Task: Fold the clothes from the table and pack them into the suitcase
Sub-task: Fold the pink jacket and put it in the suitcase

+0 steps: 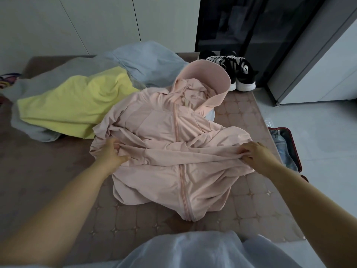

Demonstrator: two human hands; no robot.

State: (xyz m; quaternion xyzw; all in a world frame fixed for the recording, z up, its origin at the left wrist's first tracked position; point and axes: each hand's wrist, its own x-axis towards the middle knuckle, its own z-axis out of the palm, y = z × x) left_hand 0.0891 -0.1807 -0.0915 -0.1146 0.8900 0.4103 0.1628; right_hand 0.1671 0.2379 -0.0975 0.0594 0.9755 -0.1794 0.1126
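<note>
black-and-white sneakers (234,73) stand beside a dark glass cabinet (251,31).

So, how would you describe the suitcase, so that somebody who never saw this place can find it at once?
Start at the quilted table where the pink jacket lies, and go to its right edge, past the right hand. On the pale floor there, the suitcase lies open with bluish clothes inside. Its dark red rim sets it apart from the black-and-white shoes, which stand farther away.

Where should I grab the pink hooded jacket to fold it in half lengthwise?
Probably the pink hooded jacket at its right side edge, coming from the right. It lies zipper-up and spread flat, with a sleeve already across the chest, so that edge can fold over the zipper line.
</note>
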